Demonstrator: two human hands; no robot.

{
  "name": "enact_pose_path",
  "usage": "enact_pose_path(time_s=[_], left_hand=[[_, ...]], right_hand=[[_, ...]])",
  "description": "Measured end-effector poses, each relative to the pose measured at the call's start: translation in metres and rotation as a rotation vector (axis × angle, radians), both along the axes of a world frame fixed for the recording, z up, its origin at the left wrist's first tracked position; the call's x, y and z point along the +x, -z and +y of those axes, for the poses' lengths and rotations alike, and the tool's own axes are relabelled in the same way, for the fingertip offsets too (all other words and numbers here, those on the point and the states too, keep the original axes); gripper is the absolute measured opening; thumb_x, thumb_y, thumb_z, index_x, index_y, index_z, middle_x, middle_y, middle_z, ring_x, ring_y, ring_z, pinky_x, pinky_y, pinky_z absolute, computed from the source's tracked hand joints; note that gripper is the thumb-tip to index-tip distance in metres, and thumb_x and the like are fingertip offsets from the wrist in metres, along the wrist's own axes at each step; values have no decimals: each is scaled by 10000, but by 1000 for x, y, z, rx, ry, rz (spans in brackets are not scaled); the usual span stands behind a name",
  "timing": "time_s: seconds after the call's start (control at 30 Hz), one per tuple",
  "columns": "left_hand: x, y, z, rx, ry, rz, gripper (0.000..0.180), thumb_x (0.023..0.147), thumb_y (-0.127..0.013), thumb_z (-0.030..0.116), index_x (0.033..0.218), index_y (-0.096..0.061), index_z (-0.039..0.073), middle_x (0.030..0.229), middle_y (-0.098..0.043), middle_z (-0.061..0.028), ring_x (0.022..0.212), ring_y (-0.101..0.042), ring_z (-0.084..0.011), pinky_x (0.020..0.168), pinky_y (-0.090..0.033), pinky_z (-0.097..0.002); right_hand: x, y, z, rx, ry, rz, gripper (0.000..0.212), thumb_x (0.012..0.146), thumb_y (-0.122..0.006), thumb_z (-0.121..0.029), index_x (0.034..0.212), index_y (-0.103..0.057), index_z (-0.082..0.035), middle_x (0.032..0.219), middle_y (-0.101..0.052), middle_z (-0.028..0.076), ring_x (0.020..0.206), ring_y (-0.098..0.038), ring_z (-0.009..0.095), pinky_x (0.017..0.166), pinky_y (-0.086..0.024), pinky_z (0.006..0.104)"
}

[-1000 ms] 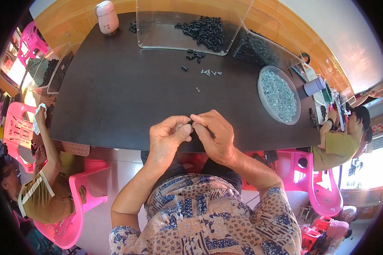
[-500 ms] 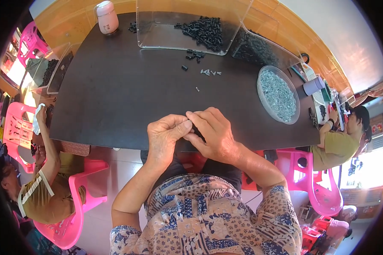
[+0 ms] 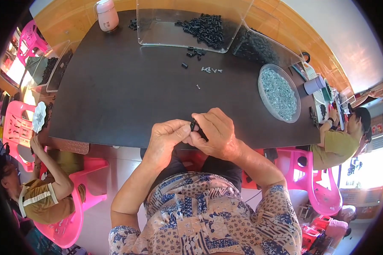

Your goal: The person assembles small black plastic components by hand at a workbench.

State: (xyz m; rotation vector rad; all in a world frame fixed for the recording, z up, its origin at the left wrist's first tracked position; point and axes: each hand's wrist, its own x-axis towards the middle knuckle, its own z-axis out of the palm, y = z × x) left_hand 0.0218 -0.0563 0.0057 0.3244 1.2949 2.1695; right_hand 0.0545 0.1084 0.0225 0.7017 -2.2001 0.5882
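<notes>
Over the near edge of the dark table, both my hands meet around a small black plastic part. My left hand pinches it between thumb and forefinger. Curled round its other side, my right hand has its fingers closed, hiding much of what lies in them. Beyond my hands lies one tiny metal piece. Farther off are a short row of small silvery metal pieces, a single black part and a little group of black parts.
Clear plastic bins with black parts stand at the back. A round tub of small shiny metal pieces sits right, near a purple cup. At back left is a pink bottle. People sit on either side, beside pink chairs.
My fingers have shifted, and the black part now shows between them. My right hand has moved slightly right. The person on the left has lowered a hand from the white cloth-like item.
</notes>
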Motion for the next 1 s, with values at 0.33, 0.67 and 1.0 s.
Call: enact_pose_path(time_s=[0.33, 0.67, 1.0], left_hand=[[12, -6, -1, -57, -90, -6, 135, 837, -615, 42, 874, -662, -79, 749, -644, -85, 658, -588, -133, 644, -469, -242], [14, -2, 1, -36, -126, -4, 134, 819, -652, 61, 859, -668, -66, 758, -640, -63, 664, -568, -117, 652, -452, -229], [-41, -11, 9, -532, -7, 489, 212, 860, -618, 127, 993, -646, -36, 786, -646, -76, 638, -577, -106, 609, -478, -239]], right_hand=[[2, 4, -4, 4, -56, 65, 373, 547, -664, 13, 909, -588, 69, 669, -549, 96, 519, -479, 224, 453, -402, 302], [1, 2, -4, 53, -94, 90, 308, 579, -662, 5, 868, -587, 79, 633, -517, 91, 492, -454, 216, 422, -368, 313], [-5, -5, 34, -60, 72, -221, 363, 651, -671, -21, 996, -576, 42, 714, -542, 123, 643, -536, 292, 573, -445, 370]])
